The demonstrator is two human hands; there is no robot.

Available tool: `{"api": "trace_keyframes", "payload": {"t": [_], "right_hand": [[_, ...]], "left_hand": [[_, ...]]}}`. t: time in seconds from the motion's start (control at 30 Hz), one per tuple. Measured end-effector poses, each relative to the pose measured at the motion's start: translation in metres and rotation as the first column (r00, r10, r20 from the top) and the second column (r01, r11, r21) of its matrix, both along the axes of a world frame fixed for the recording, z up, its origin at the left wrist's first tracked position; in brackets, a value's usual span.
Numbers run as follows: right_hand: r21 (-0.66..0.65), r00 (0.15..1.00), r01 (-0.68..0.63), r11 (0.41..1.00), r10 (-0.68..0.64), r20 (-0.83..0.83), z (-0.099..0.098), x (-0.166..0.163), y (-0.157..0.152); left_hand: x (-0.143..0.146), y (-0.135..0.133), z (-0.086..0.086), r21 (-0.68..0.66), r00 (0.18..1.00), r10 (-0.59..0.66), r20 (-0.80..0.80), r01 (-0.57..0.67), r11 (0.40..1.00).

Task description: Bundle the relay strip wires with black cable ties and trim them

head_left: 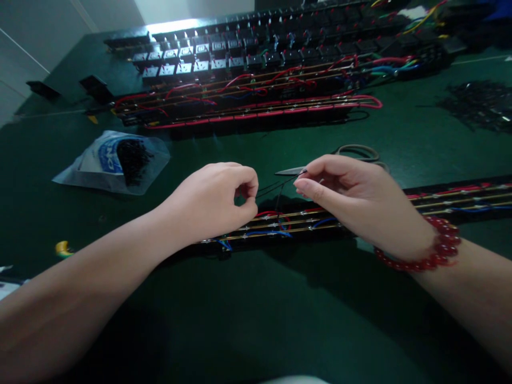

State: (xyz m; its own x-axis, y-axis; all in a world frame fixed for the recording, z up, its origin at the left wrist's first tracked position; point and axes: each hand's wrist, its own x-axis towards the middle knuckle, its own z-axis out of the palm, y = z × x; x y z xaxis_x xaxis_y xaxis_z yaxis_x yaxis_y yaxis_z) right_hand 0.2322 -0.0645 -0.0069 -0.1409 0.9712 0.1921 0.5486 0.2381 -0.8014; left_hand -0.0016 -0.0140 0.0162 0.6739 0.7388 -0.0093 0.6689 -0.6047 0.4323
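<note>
My left hand (216, 200) is closed in a pinch above a long black wired strip (460, 204). Thin black cable ties (279, 193) stretch from its fingertips toward my right hand (356, 200), and one hangs down to the strip. The right thumb and forefinger pinch a black tie end; a red bead bracelet circles that wrist. Along the strip run brass-coloured rods with red and blue wires, partly hidden by both hands. Just behind the right hand lie scissors (290, 171), blade pointing left and handles partly covered.
A clear plastic bag (154, 165) of black ties lies at left. Across the back of the green table (256, 314) stand several wired black assemblies (240, 114). A heap of small black pieces (480, 104) is at far right, and a yellow object (63, 249) at left.
</note>
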Motion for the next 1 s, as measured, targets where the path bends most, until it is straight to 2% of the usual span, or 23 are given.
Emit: {"api": "trace_keyframes", "payload": {"t": [0.37, 0.53, 0.8, 0.9, 1.0], "right_hand": [[0.006, 1.0, -0.017, 1.0, 0.016, 0.024, 0.0011, 0.0012, 0.0], [0.018, 1.0, -0.014, 1.0, 0.014, 0.0, -0.0002, 0.0015, 0.0003], [0.035, 1.0, -0.017, 0.999, 0.017, -0.003, 0.0007, 0.0015, 0.0006], [0.027, 0.999, -0.026, 0.999, 0.027, -0.026, 0.0027, 0.0017, 0.0004], [0.003, 0.993, -0.026, 1.0, 0.026, -0.118, 0.0033, 0.0018, 0.0008]], "left_hand": [[0.0003, -0.0009, 0.0015, 0.005, 0.999, -0.018, -0.04, 0.019, 1.0], [-0.0004, -0.0002, 0.0004, -0.006, 1.0, -0.024, -0.007, 0.024, 1.0], [0.0, -0.0006, 0.0007, -0.06, 1.0, -0.019, -0.018, 0.018, 0.998], [-0.0003, -0.0005, -0.0007, -0.056, 1.0, -0.028, 0.001, 0.028, 0.998], [-0.001, 0.0002, -0.0027, -0.049, 0.999, -0.035, 0.022, 0.036, 0.998]]}}
